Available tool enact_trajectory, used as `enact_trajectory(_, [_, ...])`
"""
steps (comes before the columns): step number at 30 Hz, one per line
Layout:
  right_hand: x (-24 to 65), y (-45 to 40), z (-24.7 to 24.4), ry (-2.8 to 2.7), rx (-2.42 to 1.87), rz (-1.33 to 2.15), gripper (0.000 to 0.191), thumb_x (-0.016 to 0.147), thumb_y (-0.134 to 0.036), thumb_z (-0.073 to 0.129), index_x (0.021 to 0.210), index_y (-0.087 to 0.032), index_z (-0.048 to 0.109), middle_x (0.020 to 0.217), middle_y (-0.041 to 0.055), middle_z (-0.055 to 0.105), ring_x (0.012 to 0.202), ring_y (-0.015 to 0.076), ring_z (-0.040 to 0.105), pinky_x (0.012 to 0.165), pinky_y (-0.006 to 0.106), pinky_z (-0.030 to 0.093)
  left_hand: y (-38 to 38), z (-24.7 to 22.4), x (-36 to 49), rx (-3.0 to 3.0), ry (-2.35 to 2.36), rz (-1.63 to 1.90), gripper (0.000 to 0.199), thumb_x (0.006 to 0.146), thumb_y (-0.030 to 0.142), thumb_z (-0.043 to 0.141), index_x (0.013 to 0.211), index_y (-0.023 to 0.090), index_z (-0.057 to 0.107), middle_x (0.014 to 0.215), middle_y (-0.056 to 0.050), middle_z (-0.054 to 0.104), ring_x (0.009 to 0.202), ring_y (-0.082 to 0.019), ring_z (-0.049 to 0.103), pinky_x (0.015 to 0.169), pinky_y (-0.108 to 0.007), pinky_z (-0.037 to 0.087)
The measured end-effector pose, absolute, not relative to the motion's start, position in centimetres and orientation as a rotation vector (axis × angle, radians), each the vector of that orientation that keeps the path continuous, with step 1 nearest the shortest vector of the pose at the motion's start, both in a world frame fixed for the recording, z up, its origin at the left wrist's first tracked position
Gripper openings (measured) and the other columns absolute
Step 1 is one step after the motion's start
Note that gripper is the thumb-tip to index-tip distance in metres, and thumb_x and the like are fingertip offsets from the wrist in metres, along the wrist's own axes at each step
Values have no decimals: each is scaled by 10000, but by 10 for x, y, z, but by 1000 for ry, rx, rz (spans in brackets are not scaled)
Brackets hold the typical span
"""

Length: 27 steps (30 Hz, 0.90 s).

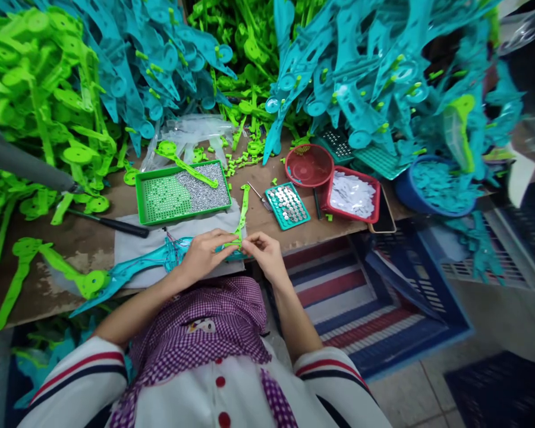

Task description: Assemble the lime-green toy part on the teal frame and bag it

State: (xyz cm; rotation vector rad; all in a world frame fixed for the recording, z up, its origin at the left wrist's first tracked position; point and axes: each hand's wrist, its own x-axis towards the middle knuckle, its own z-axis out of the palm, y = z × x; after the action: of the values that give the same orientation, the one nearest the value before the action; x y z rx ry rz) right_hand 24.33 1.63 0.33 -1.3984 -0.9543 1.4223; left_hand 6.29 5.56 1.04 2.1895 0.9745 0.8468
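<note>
A long blue plastic part [138,266] lies on a grey cloth [123,245] at the table's front edge, thin wires along it. Over its right end, my left hand [205,252] has thumb and fingers pinched at a small green piece [237,240]. Close beside it, my right hand [264,252] is also pinched; what its fingertips hold is too small to make out. A narrow green arm [244,209] extends away from between the hands. Behind them stands a green tray [142,202] of small metal pieces, with another green part [191,169] lying across it.
Right of the hands are a teal tray of round metal discs [289,205], a red bowl [310,165], a red basket of white pieces [351,195], and a blue bowl [437,185]. A black-handled tool [125,227] lies left. Green and blue parts [348,77] pile up behind.
</note>
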Motion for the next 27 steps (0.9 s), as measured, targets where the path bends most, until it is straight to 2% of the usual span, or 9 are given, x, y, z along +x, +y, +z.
enact_trajectory(3, [244, 20, 1, -930, -1410, 1440, 402, 647, -574, 780, 717, -196, 662, 614, -9, 642, 575, 118, 567, 524, 237, 458, 63, 8, 64, 2346, 959, 820, 213, 960, 317, 580, 957, 210, 764, 886, -50, 775, 789, -154, 699, 702, -285, 451])
enact_trajectory(8, [249, 26, -1, -954, -1378, 1395, 347, 656, -510, 789, 800, -200, 731, 778, 16, 717, 668, 129, 618, 618, 255, 514, 77, 6, 65, 2341, 926, 787, 237, 975, 337, 554, 914, 226, 755, 854, -12, 771, 744, -135, 670, 706, -299, 395])
enact_trajectory(17, [247, 27, -5, -945, -1381, 1384, 310, 652, -473, 792, 774, -192, 749, 748, 22, 732, 646, 135, 625, 651, 273, 529, 81, 8, 64, 2407, 991, 823, 198, 966, 338, 578, 921, 267, 758, 879, 17, 785, 769, -133, 685, 833, -366, 324])
enact_trajectory(23, [250, 34, -3, -937, -1378, 1429, 291, 640, -461, 786, 678, -184, 706, 610, -22, 644, 552, 93, 518, 581, 247, 462, 82, 8, 63, 2524, 968, 831, 203, 975, 346, 568, 954, 270, 755, 910, 3, 789, 794, -141, 691, 859, -379, 306])
enact_trajectory(27, [253, 38, -2, -926, -1368, 1536, 315, 614, -479, 796, 651, -185, 689, 561, -36, 601, 504, 80, 461, 512, 232, 413, 87, 11, 62, 2632, 843, 804, 240, 989, 326, 540, 902, 267, 756, 870, 6, 786, 761, -142, 680, 862, -392, 280])
